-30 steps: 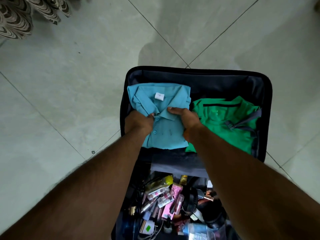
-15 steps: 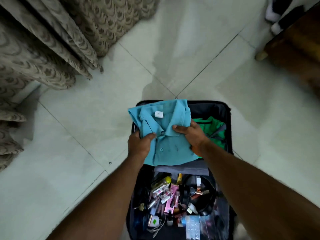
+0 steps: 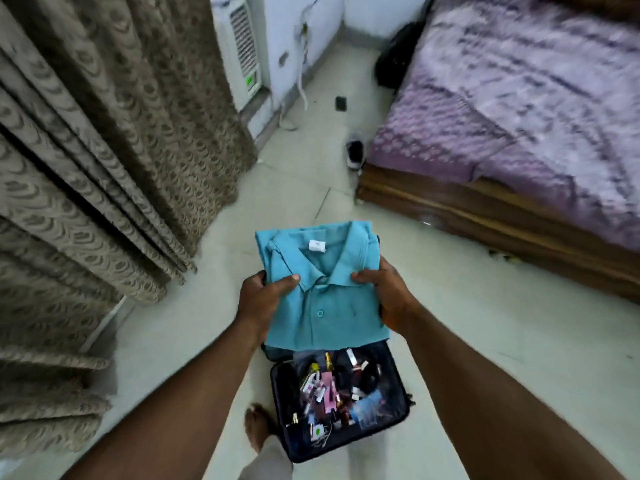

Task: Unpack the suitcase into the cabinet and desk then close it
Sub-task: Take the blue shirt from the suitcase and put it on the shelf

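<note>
The folded teal polo shirt [image 3: 322, 289] is held up in the air above the open suitcase [image 3: 337, 403], covering its far half from view; the left hand [image 3: 265, 299] grips the shirt's left edge with the thumb laid on top near the collar and the fingers curled underneath; the right hand [image 3: 388, 292] holds the right edge the same way, thumb on the collar, fingers hidden beneath the cloth; the shirt lies flat between both hands, collar pointing away, a small white label [image 3: 317, 245] showing inside the neck; the suitcase sits on the pale tiled floor [image 3: 450, 341], its near half full of small cosmetics and packets [image 3: 332, 393]; a bare foot [image 3: 258, 431] stands just beside its left edge; patterned curtains [image 3: 104, 150] hang to the left; a bed [image 3: 519, 116] with a purple cover stands to the right; a shoe [image 3: 355, 153] lies near the bed's corner.
</note>
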